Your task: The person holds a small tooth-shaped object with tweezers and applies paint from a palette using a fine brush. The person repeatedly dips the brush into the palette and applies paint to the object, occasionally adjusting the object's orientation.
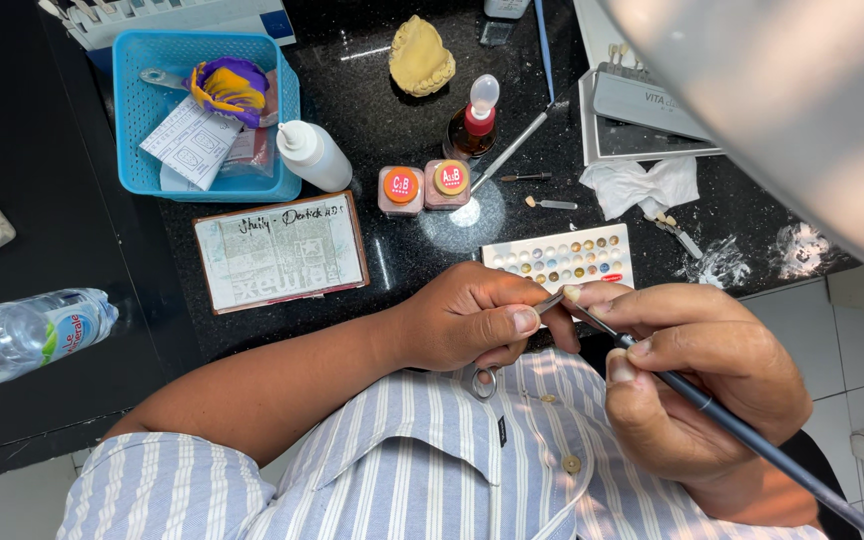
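My left hand (477,318) is closed around a metal forceps-like tool (485,380), whose ring handle shows below my fingers and whose tip pokes out by my thumb. What the tip holds is too small to tell. My right hand (697,365) grips a thin dark brush (742,430), its tip meeting the metal tip just in front of my striped shirt. Right behind my hands lies a white palette (562,258) with several small wells of colour.
On the black counter stand two small orange-lidded jars (422,187), a red-capped dropper bottle (472,125), a white squeeze bottle (312,155), a blue basket (147,120), a framed glass slab (282,250), a yellow dental cast (420,55), a crumpled tissue (642,185). A plastic water bottle (22,335) lies at left.
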Tool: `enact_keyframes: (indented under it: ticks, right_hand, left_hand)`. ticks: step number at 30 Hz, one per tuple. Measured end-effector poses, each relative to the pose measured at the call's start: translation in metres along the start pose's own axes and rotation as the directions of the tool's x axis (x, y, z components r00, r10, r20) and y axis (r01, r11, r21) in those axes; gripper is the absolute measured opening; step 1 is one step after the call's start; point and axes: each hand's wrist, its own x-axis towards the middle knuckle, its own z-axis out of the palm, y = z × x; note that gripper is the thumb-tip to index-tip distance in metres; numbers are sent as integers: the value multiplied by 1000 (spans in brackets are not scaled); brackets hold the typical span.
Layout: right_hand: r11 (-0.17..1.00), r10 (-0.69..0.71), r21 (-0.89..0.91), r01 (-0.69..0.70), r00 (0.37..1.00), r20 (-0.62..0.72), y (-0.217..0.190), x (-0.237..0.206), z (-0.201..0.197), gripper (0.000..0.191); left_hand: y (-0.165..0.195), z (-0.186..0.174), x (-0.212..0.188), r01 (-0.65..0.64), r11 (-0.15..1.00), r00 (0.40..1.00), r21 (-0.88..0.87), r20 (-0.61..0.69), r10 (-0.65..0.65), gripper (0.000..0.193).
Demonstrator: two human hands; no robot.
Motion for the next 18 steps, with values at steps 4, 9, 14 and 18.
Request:
enact_keyframes:
  ticks: [4, 9, 14, 18]
  right_hand:
    - [994, -50, 92, 54, 998, -41, 2, -2, 4, 20]
    - [991, -56, 115, 64, 996, -73, 10, -9, 4, 15]
    - [926, -25, 371, 68, 993, -119, 16, -3, 9, 13]
    - [966, -244, -118, 230, 962, -123, 24, 9, 15, 29]
  left_hand:
    - [-1, 2, 1, 14, 1000, 1000, -18, -11, -14, 49]
    - [-1, 1, -3, 23, 999, 999, -43, 36, -21, 48]
    - [-3, 1, -6, 12, 988, 997, -156, 83, 1, 46]
    - [-6, 1, -8, 1, 975, 998, -223, 67, 14, 45]
